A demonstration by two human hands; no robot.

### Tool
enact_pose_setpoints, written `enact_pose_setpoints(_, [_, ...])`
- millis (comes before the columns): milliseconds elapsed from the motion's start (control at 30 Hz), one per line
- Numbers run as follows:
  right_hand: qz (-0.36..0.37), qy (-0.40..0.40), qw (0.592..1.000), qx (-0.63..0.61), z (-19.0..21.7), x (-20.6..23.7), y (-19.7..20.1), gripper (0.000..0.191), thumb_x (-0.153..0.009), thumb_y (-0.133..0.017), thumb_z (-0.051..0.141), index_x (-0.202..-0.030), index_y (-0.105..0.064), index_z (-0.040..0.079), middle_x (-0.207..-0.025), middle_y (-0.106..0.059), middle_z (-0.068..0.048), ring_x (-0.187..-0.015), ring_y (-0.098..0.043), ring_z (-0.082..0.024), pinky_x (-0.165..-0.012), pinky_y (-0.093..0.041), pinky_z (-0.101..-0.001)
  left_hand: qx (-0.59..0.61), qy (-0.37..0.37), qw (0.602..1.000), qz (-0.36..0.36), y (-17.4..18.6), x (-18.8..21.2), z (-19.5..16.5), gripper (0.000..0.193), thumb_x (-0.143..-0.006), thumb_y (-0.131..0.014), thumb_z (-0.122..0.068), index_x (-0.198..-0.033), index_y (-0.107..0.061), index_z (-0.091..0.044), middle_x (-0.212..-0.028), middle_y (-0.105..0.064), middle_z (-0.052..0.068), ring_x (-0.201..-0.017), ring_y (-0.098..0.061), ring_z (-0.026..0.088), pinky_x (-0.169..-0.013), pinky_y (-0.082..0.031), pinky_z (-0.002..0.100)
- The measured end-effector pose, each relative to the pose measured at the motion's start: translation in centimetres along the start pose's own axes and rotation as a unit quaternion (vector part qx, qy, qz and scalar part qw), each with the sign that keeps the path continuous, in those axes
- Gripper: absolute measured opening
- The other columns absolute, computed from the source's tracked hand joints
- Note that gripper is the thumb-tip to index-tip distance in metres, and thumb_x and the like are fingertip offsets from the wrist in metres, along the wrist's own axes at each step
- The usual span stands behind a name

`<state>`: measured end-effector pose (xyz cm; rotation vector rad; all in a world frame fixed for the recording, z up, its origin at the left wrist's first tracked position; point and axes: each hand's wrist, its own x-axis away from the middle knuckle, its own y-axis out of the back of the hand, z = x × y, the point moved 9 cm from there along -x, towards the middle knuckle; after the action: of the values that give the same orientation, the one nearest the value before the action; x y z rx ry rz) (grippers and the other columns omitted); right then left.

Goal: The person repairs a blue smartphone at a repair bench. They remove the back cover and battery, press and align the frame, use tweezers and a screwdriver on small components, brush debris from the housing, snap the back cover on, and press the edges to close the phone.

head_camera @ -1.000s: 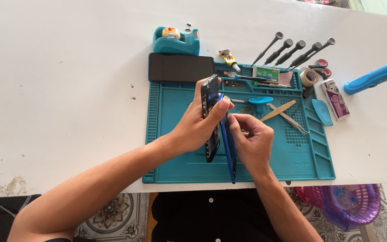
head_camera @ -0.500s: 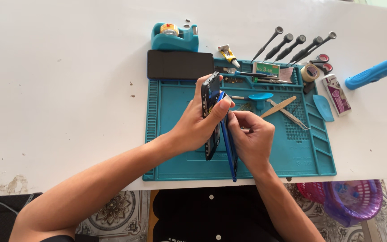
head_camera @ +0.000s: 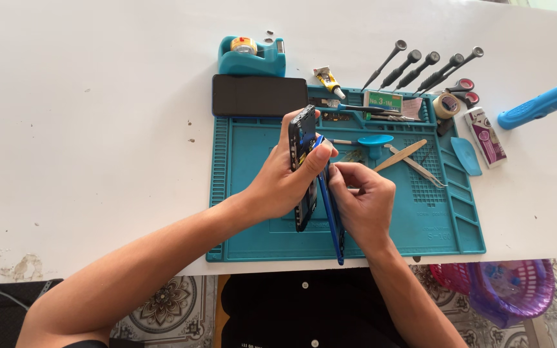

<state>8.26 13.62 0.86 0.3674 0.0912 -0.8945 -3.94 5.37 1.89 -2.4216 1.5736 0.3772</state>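
Head view looks down on your two hands over a teal work mat that lies on the white bench. Your left hand is wrapped around an opened phone body, held on its edge, upright and a little tilted, above the middle of the mat. Your right hand is just beside it on the right, with the fingers pinched together on the blue back cover, which stands on its edge too and reaches down to the near edge of the mat. The cover and the phone body touch at the far end, and the two hands almost touch.

On the mat to the right of your hands lie a blue suction tool, a wooden stick and metal tweezers. At the far left corner of the mat a dark phone screen lies flat, and behind it stands a teal tape dispenser. Five black screwdrivers lie in a row on the far right side, near them some small tape rolls. A blue handle tool lies far to the right on the bench. Under the bench edge on the right you see a purple basket.
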Motion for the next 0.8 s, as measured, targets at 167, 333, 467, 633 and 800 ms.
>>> enact_pose_setpoints(167, [0.004, 0.0, 1.0, -0.009, 0.2, 0.4, 0.3, 0.018, -0.098, -0.067, 0.01, -0.105, -0.076, -0.004, -0.083, -0.075, -0.006, -0.069, -0.068, -0.005, -0.059, -0.059, -0.0211, -0.008, -0.025, 1.0, -0.004, -0.2, 0.0, -0.6, 0.075, -0.106, -0.05, -0.058, -0.15, -0.027, -0.001, -0.112, -0.062, 0.007, -0.104, -0.064, 0.012, -0.095, -0.053, 0.029])
enact_pose_setpoints(333, [0.01, -0.008, 1.0, 0.011, 0.5, 0.6, 0.9, 0.02, -0.097, -0.068, 0.012, -0.108, -0.077, -0.003, -0.082, -0.076, -0.005, -0.068, -0.068, -0.004, -0.059, -0.059, -0.0208, 0.018, 0.03, 0.999, -0.013, -0.6, 0.0, 0.1, 0.078, -0.103, -0.051, -0.057, -0.153, -0.026, -0.002, -0.108, -0.066, 0.007, -0.096, -0.06, 0.01, -0.086, -0.053, 0.028])
enact_pose_setpoints(467, [0.013, 0.02, 0.999, 0.042, 1.2, 0.5, 1.3, 0.02, -0.097, -0.069, 0.013, -0.108, -0.078, -0.002, -0.078, -0.076, -0.005, -0.068, -0.068, -0.005, -0.058, -0.056, -0.0206, 0.0, 0.026, 1.0, -0.002, -1.0, -0.1, -0.1, 0.076, -0.104, -0.048, -0.058, -0.153, -0.025, -0.004, -0.11, -0.065, 0.006, -0.098, -0.062, 0.009, -0.086, -0.054, 0.027])
enact_pose_setpoints(633, [0.015, -0.016, 0.999, 0.039, 0.4, 0.7, 1.8, 0.022, -0.097, -0.066, 0.014, -0.108, -0.078, -0.001, -0.079, -0.078, -0.005, -0.067, -0.07, -0.006, -0.058, -0.059, -0.0229, 0.007, 0.042, 0.999, -0.004, -1.2, -0.1, 0.2, 0.076, -0.104, -0.047, -0.057, -0.153, -0.025, -0.003, -0.11, -0.065, 0.007, -0.097, -0.06, 0.009, -0.084, -0.053, 0.027])
enact_pose_setpoints(800, [0.03, -0.034, 0.999, 0.017, 0.2, 0.8, 2.6, 0.036, -0.092, -0.069, 0.022, -0.119, -0.075, -0.001, -0.095, -0.078, -0.011, -0.076, -0.071, -0.011, -0.063, -0.061, -0.0254, -0.023, 0.04, 0.999, -0.019, -1.1, -0.1, 0.0, 0.074, -0.106, -0.045, -0.058, -0.151, -0.027, -0.003, -0.112, -0.068, 0.008, -0.105, -0.063, 0.011, -0.093, -0.053, 0.029])
